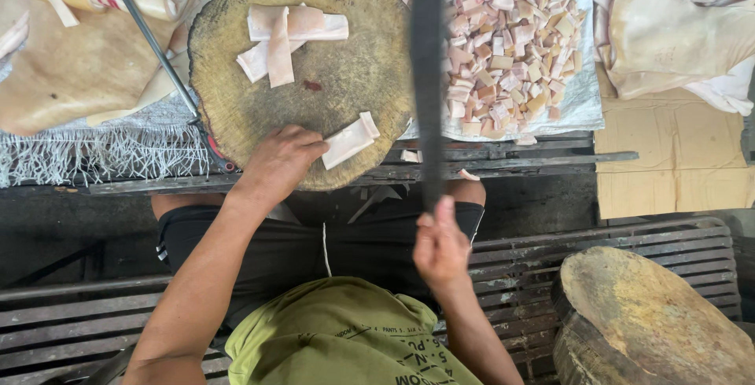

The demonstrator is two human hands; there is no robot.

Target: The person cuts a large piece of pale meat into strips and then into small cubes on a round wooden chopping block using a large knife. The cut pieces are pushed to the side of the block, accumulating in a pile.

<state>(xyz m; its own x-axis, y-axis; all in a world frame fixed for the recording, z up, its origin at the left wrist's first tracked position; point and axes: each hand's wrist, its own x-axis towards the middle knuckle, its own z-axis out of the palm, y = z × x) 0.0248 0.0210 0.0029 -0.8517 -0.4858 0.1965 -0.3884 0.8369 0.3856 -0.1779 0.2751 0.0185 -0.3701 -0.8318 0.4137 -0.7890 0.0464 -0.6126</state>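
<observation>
My left hand (281,158) rests on the near edge of a round wooden chopping block (346,78), its fingers pinching one end of a pale pink strip of fatty meat (351,140). More strips (283,39) lie crossed at the block's far side. My right hand (440,247) grips the handle of a long dark cleaver (429,70), raised blade-up over the block's right edge and blurred.
A heap of small cut pale cubes (511,47) lies on a white sack right of the block. Large skin sheets (71,70) lie at left and at right (668,31). A second wooden block (653,322) stands on a slatted bench (613,251) at lower right.
</observation>
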